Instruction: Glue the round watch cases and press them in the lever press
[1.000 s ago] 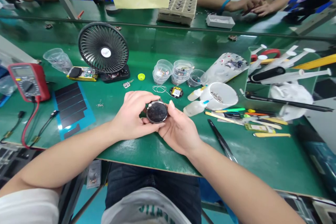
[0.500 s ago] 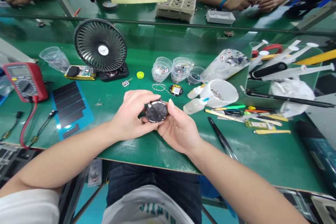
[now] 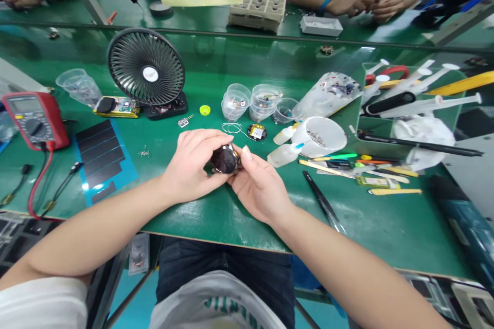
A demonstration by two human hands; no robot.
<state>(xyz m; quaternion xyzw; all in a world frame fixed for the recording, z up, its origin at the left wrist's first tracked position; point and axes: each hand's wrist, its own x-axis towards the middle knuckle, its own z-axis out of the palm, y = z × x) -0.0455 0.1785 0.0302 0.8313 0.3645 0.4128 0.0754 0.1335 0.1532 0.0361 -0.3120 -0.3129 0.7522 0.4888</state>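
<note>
Watch is round and dark, and it sits tilted between the two hands, over the green table. Left hand curls around one side and holds it tight. Right hand holds the other side with its fingers. Just past them lie a little round circuit board and a thin wire loop, with long tweezers off to the right

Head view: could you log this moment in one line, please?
left hand | right hand | both hold round watch case
</note>
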